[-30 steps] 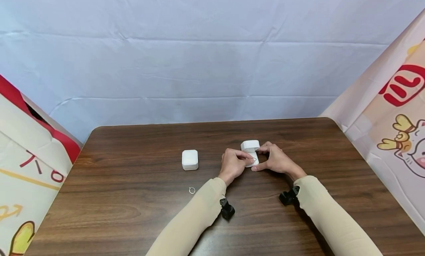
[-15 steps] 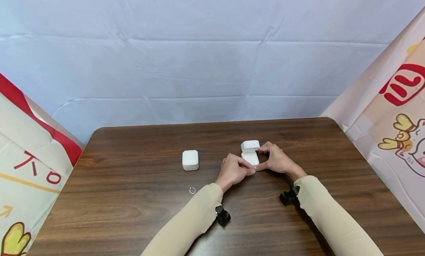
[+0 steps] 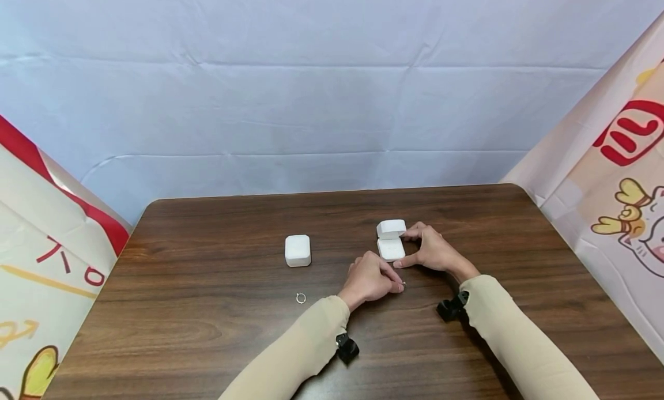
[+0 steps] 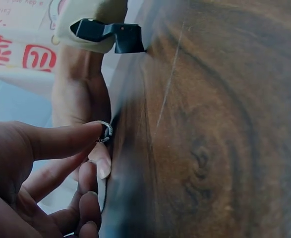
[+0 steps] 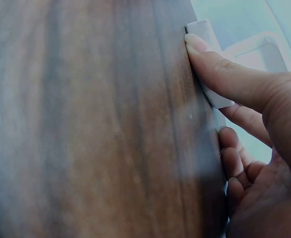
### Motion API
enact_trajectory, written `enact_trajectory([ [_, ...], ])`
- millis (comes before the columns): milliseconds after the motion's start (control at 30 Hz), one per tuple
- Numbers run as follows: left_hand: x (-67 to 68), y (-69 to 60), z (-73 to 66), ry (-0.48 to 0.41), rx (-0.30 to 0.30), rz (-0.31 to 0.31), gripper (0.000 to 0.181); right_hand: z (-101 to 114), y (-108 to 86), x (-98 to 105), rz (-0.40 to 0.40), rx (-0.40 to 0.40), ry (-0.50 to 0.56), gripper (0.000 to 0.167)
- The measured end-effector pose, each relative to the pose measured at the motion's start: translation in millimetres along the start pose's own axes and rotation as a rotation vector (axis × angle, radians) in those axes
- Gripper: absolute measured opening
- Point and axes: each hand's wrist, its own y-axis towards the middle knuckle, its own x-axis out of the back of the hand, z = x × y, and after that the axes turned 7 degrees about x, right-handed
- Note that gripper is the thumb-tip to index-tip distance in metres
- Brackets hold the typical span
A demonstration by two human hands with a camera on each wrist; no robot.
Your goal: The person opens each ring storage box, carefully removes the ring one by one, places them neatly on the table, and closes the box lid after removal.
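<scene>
A white ring box [image 3: 391, 249] stands on the table with its lid raised, and its pale insert shows. My right hand [image 3: 434, 250] grips this box from the right; in the right wrist view the thumb [image 5: 219, 69] presses along the lower part's side, with other fingers behind. In front of the box, my left hand [image 3: 369, 278] pinches a ring between thumb and forefinger. The left wrist view shows the silver ring [image 4: 110, 130] sticking out past the fingertips, its band textured.
A second white ring box [image 3: 298, 251], lid down, stands to the left on the brown wooden table [image 3: 218, 261]. Another silver ring [image 3: 305, 299] lies nearer me, close to the left sleeve [image 3: 295, 342]. A white cloth [image 3: 311, 112] hangs behind the table.
My left hand has drawn back from the box's insert towards me, bringing the pinched ring away. The right hand keeps its hold on the box.
</scene>
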Motion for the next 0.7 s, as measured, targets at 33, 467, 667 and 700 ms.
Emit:
enact_trajectory([
  [33, -0.3, -0.7, 0.0, 0.01, -0.003, 0.002, 0.013, 0.0, 0.0, 0.1, -0.001, -0.001, -0.002, 0.065],
  [467, -2.7, -4.4, 2.2, 0.093, 0.003, -0.003, 0.015, -2.8, 1.2, 0.2, -0.001, -0.002, -0.003, 0.067],
  [667, -3.5, -4.0, 3.7, 0.123, 0.012, 0.0, 0.016, -1.7, 1.2, 0.2, 0.003, -0.008, 0.001, 0.066],
  [700, -3.5, -4.0, 4.1, 0.129, 0.008, -0.001, 0.016, -1.8, 1.2, 0.2, 0.004, -0.01, 0.001, 0.066],
])
